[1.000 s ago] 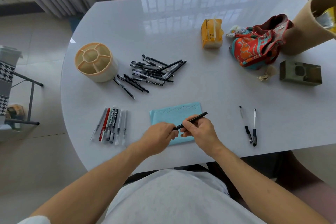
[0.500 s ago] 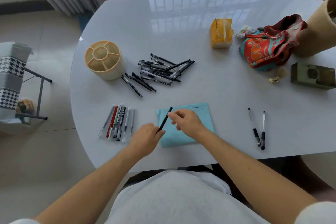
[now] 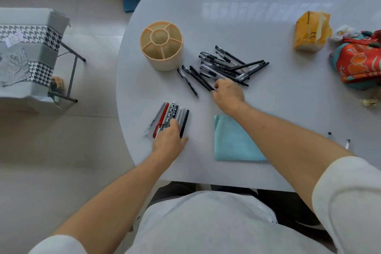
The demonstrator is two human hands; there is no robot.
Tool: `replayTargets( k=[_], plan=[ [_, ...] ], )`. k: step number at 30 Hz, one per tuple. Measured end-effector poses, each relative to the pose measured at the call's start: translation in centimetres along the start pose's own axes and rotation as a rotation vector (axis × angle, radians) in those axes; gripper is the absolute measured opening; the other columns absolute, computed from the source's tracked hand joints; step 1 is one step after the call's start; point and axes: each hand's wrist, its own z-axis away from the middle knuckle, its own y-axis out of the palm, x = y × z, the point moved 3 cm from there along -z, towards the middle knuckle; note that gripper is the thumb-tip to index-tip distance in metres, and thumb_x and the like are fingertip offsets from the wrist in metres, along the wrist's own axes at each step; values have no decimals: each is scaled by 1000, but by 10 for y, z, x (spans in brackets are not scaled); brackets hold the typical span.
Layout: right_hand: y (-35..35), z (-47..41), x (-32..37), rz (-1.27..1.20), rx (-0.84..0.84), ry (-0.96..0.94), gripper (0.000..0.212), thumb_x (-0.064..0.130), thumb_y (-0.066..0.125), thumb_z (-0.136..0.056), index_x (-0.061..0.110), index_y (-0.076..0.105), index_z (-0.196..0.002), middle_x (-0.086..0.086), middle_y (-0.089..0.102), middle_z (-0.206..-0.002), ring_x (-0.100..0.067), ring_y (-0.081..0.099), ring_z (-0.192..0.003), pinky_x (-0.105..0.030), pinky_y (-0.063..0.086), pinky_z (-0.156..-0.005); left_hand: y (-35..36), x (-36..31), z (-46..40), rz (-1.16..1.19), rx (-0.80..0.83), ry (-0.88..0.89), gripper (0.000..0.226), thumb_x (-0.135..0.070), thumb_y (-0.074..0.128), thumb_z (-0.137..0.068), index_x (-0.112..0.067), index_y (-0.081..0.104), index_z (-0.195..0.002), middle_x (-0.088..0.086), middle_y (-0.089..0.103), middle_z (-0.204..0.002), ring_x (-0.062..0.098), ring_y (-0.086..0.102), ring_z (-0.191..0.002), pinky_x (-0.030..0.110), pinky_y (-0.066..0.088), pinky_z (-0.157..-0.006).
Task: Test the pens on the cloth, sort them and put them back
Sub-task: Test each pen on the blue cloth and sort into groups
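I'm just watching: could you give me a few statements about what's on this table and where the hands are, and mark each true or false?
1. The pen holder has pens in it. False: its compartments look empty.
2. The left hand rests on the sorted row of pens. True.
3. The right hand is writing on the blue cloth. False: it reaches to the loose pile of black pens.
4. The cloth lies flat between the two forearms. True.
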Motion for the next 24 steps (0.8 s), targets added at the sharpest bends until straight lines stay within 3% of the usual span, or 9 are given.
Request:
replayTargets(
  k=[5, 10, 13, 15, 17, 19, 21, 24],
  plan=[
    [6, 0, -7, -30, -66, 16, 19, 26, 57, -97, 12, 68, -102, -10, 69, -109, -30, 64, -103, -37, 50, -84, -3, 12, -10, 65, -7, -21, 36, -40, 68, -91, -23, 37, -93, -5, 55, -70, 14, 53, -60, 29, 36, -47],
    [-9, 32, -33, -583, -130, 147, 6, 21, 69, -88, 16, 71, -88, -2, 75, -78, -19, 74, -77, -41, 61, -81, -17, -3, -10, 137, -87, 87, 29, -44, 64, -93, -29, 40, -94, -11, 52, -67, 14, 55, -61, 29, 37, -49],
    [-23, 72, -51, -925, -153, 210, 6, 10, 77, -84, 13, 72, -84, -7, 75, -72, -23, 76, -67, -42, 65, -72, -31, -27, -12, 287, -176, 220, 28, -42, 64, -92, -38, 43, -110, -14, 53, -73, 3, 54, -64, 23, 42, -53],
    [-33, 101, -64, -1028, -116, 209, 10, 5, 79, -82, 12, 73, -82, -11, 75, -72, -25, 75, -66, -36, 64, -68, -38, -45, -13, 362, -183, 309, 45, -41, 64, -93, -42, 40, -132, -15, 56, -92, 3, 56, -68, 22, 46, -61],
    [-42, 128, -77, -1069, -55, 201, 13, 1, 79, -82, 12, 73, -79, -14, 75, -73, -25, 73, -64, -31, 62, -66, -39, -63, -14, 378, -116, 398, 59, -42, 61, -95, -48, 31, -145, -14, 56, -113, 4, 57, -69, 22, 50, -69],
    [-49, 152, -91, -1092, -8, 197, 14, -2, 78, -84, 10, 73, -79, -18, 74, -74, -25, 71, -64, -30, 60, -65, -35, -81, -13, 301, -9, 502, 51, -40, 58, -98, -44, 39, -145, -12, 59, -119, 2, 56, -72, 30, 53, -79],
    [-54, 171, -106, -1136, -9, 198, 15, -3, 76, -85, 11, 73, -79, -18, 73, -74, -25, 70, -65, -31, 60, -66, -25, -96, -8, 213, 125, 602, 30, -33, 57, -99, -31, 61, -129, -7, 67, -108, 3, 54, -77, 36, 52, -82],
    [-53, 192, -120, -1260, -37, 242, 16, -3, 72, -88, 12, 75, -84, -16, 72, -75, -25, 66, -66, -32, 58, -67, -6, -115, 7, 149, 324, 651, 16, -28, 56, -99, -24, 69, -106, -7, 70, -88, 7, 61, -68, 35, 53, -74]
  ],
)
